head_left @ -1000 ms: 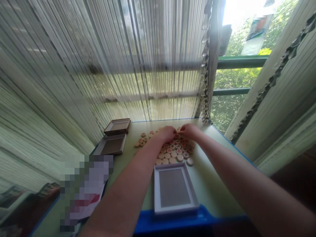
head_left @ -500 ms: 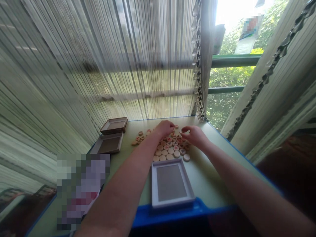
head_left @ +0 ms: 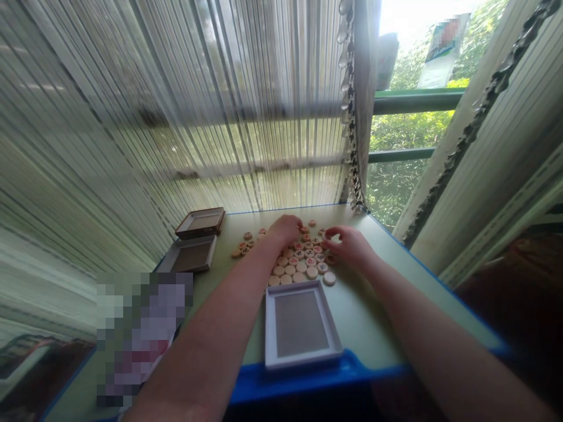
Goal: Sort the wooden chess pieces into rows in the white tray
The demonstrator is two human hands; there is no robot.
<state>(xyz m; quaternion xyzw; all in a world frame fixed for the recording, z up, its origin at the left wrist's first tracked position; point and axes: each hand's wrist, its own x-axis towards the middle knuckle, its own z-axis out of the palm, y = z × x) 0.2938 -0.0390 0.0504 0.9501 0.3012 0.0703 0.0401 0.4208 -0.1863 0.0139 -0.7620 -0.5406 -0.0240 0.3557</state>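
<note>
Many round pale wooden xiangqi pieces (head_left: 299,266) lie in the middle of the table, some showing red or dark characters and others plain side up. My left hand (head_left: 287,228) bends down over the far part of the pile, fingers curled; what lies under them is hidden. At the pile's right side, my right hand (head_left: 346,241) pinches a xiangqi piece (head_left: 325,236) between thumb and forefinger, low over the others. Close to the near pieces rests a shallow white box tray (head_left: 269,328) with a grey bottom.
A brown-edged box part (head_left: 220,223) and another white box part (head_left: 212,255) sit at the far left of the table (head_left: 373,310). A blurred-out printed item (head_left: 145,334) lies at the left. String curtains (head_left: 246,88) hang behind, beside a window with green rails (head_left: 417,102).
My left hand has shifted slightly, uncovering more pieces near its fingertips. The right hand stays at the pile's right side. The whole view has moved a little.
</note>
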